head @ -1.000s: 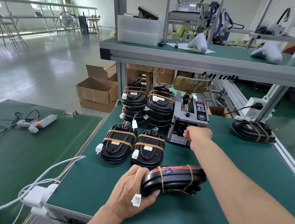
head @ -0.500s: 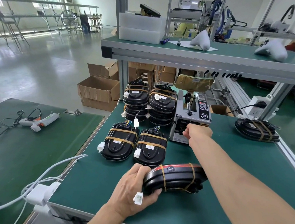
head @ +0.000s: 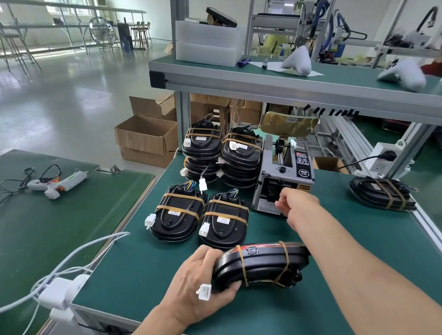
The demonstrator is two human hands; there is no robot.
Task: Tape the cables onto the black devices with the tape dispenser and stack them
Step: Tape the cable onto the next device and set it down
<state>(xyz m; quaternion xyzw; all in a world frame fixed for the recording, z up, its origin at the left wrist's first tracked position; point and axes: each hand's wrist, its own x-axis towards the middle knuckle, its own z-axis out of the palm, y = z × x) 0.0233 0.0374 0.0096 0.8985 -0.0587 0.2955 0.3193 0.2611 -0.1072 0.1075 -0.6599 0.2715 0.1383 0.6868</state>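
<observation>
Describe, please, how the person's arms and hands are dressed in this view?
Both are bare. The left hand and right hand wear no gloves, and no rings, watch or wristband show. Both forearms are uncovered as far as the frame shows, with no sleeve edge in view. No cables, straps or markings sit on the arms themselves.
</observation>
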